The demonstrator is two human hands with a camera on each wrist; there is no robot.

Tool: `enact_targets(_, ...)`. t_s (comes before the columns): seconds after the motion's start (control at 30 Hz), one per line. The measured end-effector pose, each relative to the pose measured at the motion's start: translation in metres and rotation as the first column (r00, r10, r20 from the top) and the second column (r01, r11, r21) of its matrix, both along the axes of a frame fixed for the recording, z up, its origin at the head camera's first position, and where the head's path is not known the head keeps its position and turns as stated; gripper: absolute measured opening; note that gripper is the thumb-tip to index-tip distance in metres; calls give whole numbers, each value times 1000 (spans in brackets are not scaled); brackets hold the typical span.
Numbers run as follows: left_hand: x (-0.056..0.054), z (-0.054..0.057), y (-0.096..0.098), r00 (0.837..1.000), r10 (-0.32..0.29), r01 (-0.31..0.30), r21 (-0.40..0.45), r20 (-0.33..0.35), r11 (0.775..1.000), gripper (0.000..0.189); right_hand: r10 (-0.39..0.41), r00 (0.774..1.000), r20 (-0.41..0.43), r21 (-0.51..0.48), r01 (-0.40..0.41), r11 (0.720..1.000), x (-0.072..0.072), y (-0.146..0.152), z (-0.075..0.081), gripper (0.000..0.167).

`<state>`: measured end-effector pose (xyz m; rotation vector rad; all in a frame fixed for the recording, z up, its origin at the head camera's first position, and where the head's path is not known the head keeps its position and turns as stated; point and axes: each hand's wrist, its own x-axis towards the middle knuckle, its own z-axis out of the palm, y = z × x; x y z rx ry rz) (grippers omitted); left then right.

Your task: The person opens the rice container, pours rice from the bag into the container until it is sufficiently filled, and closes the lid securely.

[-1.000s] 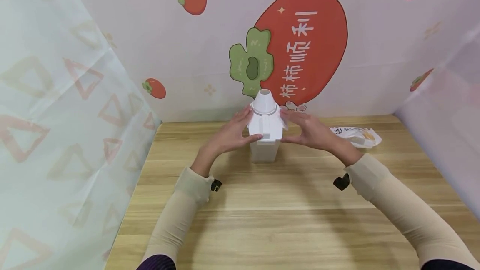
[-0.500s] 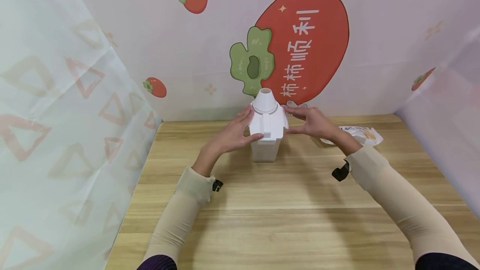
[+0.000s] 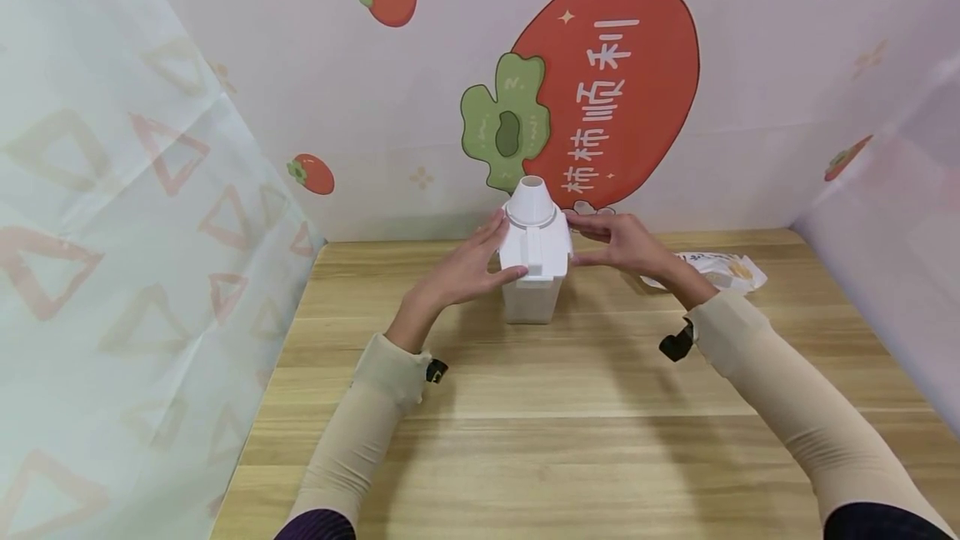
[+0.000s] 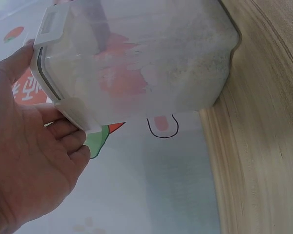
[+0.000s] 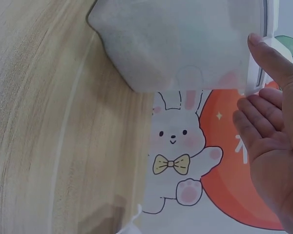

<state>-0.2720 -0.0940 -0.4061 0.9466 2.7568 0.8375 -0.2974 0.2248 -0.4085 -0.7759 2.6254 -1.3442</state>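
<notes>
A translucent storage container (image 3: 530, 302) with a white lid (image 3: 543, 252) stands upright at the back of the table. A white cone-shaped spout (image 3: 532, 205) rises from the lid. Pale grainy contents (image 4: 200, 73) show through its wall in the left wrist view. My left hand (image 3: 468, 265) holds the lid's left side, thumb at the front edge and fingers curled at the side clip (image 4: 75, 117). My right hand (image 3: 618, 242) grips the right side of the lid, its thumb against the container near the rim and its fingers by the right-hand clip.
A white printed packet (image 3: 727, 272) lies on the wooden table (image 3: 525, 440) to the right, partly behind the right wrist. A printed backdrop (image 3: 405, 107) stands just behind the container, with more printed sheets on both sides.
My right hand has drawn slightly right and its thumb has moved up along the lid's side. The right clip sits closer to the container. My left hand stays at the lid.
</notes>
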Motion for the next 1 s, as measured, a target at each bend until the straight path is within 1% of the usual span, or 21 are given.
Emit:
enact_targets(0.13, 0, 0, 2, 1000, -6, 6, 11, 2, 1000, 101, 11, 1000, 28, -52, -10, 999, -2, 0, -2, 80)
enact_targets(0.27, -1, 0, 3, 1000, -4, 4, 15, 6, 1000, 100, 12, 997, 70, -128, -3, 992, -3, 0, -5, 80)
enact_targets(0.43, -1, 0, 4, 1000, 2, -2, 23, 11, 1000, 99, 13, 991, 131, -242, 20, 970, -4, -1, -12, 79)
enact_targets(0.6, -3, 0, 4, 1000, 0, 0, 42, 16, 999, 99, 13, 984, 180, -300, 42, 953, -4, -2, -17, 79)
enact_targets(0.73, -4, 1, 3, 999, 10, -12, 70, 30, 997, 100, 16, 985, 172, -319, 40, 947, -7, -4, -22, 78)
enact_targets(1.0, -3, -1, 1, 999, 18, -22, 79, 44, 997, 103, -1, 988, 152, -370, 58, 927, -8, -7, -33, 73)
